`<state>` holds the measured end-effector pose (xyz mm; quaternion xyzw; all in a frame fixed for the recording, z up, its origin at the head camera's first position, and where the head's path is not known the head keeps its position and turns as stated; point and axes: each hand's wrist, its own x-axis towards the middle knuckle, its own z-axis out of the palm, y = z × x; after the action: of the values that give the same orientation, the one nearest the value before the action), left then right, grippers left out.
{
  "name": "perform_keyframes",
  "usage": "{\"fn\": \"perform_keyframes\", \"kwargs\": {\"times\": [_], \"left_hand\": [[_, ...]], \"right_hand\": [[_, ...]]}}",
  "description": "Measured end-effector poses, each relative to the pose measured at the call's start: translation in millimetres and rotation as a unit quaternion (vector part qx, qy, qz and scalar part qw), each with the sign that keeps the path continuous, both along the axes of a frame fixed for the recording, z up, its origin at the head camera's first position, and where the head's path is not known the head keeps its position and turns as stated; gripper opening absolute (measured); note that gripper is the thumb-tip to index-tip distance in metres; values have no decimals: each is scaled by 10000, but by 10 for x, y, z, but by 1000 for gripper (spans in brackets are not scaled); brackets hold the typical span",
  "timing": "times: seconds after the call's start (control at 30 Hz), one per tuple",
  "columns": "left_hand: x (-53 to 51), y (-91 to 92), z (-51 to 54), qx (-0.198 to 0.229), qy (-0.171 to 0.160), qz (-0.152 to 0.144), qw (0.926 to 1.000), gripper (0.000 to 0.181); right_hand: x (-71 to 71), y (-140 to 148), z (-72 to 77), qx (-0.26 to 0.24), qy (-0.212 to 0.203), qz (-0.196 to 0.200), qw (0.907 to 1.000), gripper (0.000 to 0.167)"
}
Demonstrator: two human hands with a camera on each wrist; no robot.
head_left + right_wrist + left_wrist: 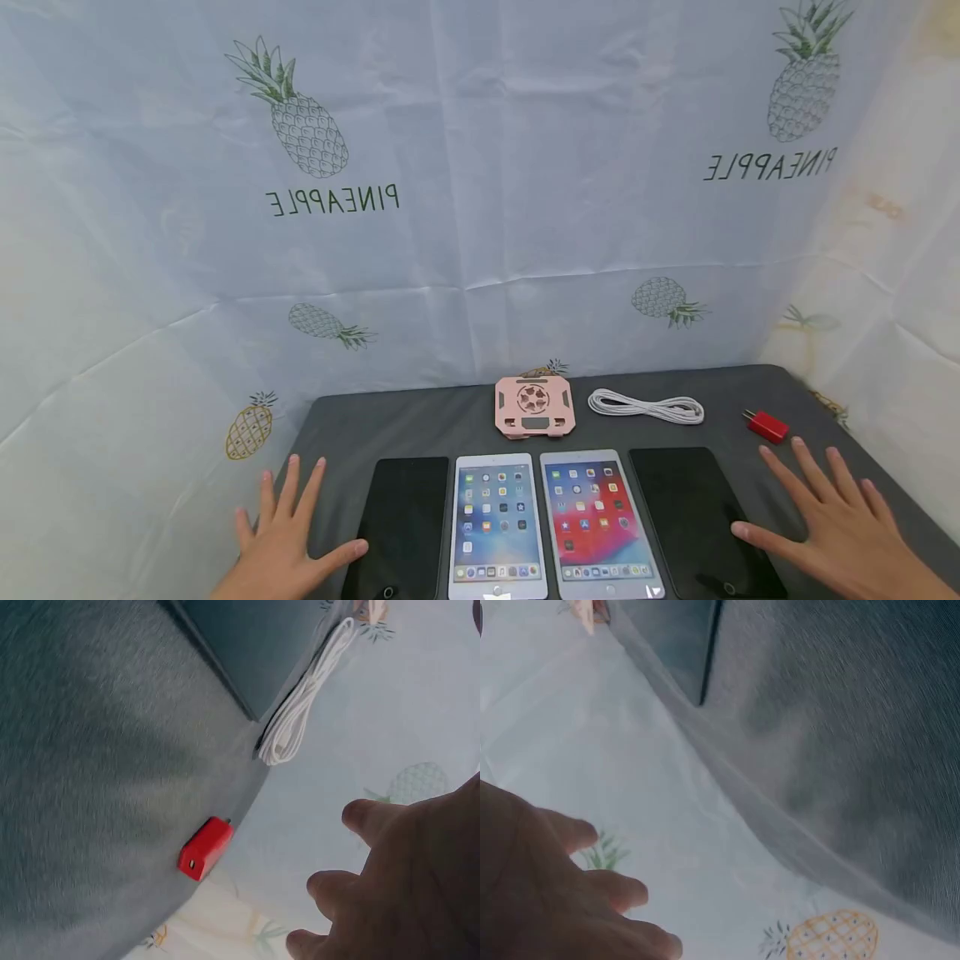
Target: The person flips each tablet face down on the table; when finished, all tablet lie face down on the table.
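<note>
- A pale cloth (pixel 465 217) printed with pineapples (pixel 310 137) hangs behind a dark grey table (pixel 442 425).
- Four tablets lie side by side near the front: a left black tablet (pixel 408 517), a blue-screened white tablet (pixel 497 492), a red-and-blue-screened white tablet (pixel 600 525) and a right black tablet (pixel 686 500).
- The left hand (pixel 279 546) is spread, its thumb over the left black tablet's outer edge; I cannot tell whether they touch.
- The right hand (pixel 840 525) is spread too, its thumb over the right black tablet's outer edge, contact unclear.
- Behind the tablets sit a pink gadget (pixel 534 407), a bundled white cable (pixel 648 407) and a red plug (pixel 768 427).
</note>
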<state>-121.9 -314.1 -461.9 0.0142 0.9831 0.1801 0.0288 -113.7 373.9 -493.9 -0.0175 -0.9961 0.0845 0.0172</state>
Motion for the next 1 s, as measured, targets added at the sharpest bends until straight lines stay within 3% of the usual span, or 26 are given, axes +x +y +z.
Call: {"fn": "perform_keyframes", "kwargs": {"times": [0.17, 0.3, 0.47, 0.6, 0.73, 0.87, 1.0], "left_hand": [[-20, 178, -38, 193, 257, -91, 9994, 125], [-62, 447, -48, 456, 308, -297, 9980, 120], [-141, 947, 1, 797, 69, -446, 9958, 119], [-199, 1427, 8, 1093, 257, -649, 9916, 121], [-224, 1909, 5, 1575, 332, -1146, 9803, 114], [-202, 2343, 31, 2018, -52, -1747, 9637, 107], [-182, 2727, 54, 2194, -413, -2151, 9507, 103]], "right_hand": [[-34, -39, -37, -284, -27, 191, 9994, 117], [-73, -113, -43, -393, -101, 310, 9987, 111], [-114, -215, -26, -551, -299, 363, 9974, 107], [-126, -271, -17, -709, -495, 358, 9956, 107], [-127, -328, -32, -847, -620, 387, 9937, 104], [-114, -395, -53, -941, -695, 368, 9924, 103], [-86, -457, -57, -958, -686, 318, 9925, 103]]}}
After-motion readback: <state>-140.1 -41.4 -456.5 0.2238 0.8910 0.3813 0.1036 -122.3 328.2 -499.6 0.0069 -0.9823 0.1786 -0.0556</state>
